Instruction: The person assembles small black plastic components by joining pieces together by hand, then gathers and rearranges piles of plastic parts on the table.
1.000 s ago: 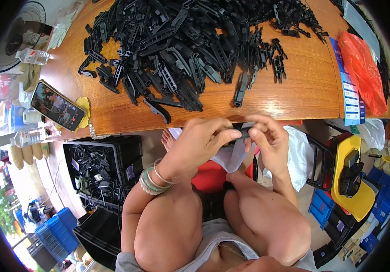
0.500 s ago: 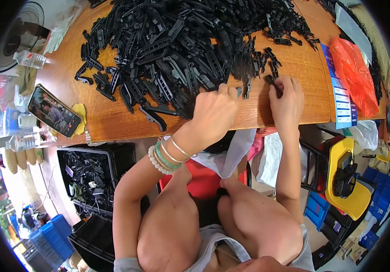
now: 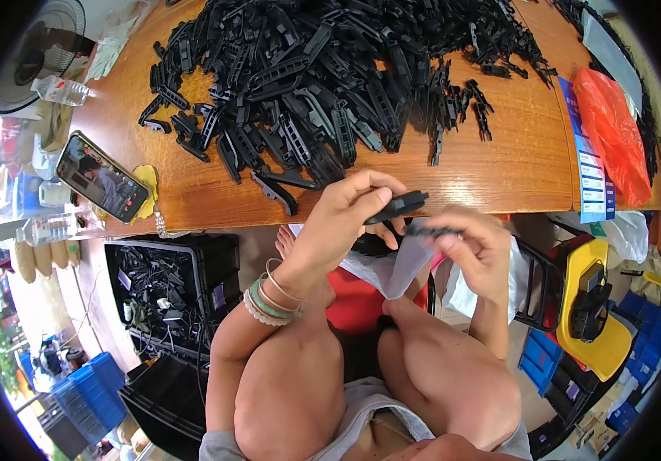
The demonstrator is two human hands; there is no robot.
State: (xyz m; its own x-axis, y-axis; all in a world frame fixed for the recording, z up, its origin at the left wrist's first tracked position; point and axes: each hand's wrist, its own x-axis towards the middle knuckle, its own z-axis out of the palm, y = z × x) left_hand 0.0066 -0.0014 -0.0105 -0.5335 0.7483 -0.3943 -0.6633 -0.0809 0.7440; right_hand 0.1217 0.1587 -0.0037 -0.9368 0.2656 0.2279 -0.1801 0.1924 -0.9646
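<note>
Workroom, wooden table [image 3: 515, 173] spanning the upper view; a broad heap of black plastic housings [image 3: 292, 88] covers its middle, with a cluster of slim jointed black pieces [image 3: 444, 107] at the heap's right edge and one curved housing [image 3: 275, 192] near the table's front edge; at left, a smartphone [image 3: 104, 177] with lit screen leans against a yellow holder [image 3: 147, 183], a clear plastic bottle [image 3: 61, 91] and a fan [image 3: 32, 58] lying beyond; at right, a red plastic bag [image 3: 614, 138] partly overlaps a blue-and-white printed sheet [image 3: 595, 188]. Left hand [image 3: 346, 211], bracelets [image 3: 267, 303] at its wrist, is closed on a black elongated part [image 3: 403, 205], thumb on top; this part is held just in front of the table edge, slightly tilted, its right end raised and pointing toward the right hand [image 3: 480, 250]; right hand is motion-blurred, fingers pinching a slim dark piece [image 3: 430, 230] whose outline is unclear; the two held pieces are near each other, contact cannot be determined. Below the hands: translucent sheeting [image 3: 407, 269] and a red seat [image 3: 349, 303]; lower left, a black crate [image 3: 192, 252] of tangled dark parts; right, a yellow chair [image 3: 603, 349] bearing a black object [image 3: 590, 311].
</note>
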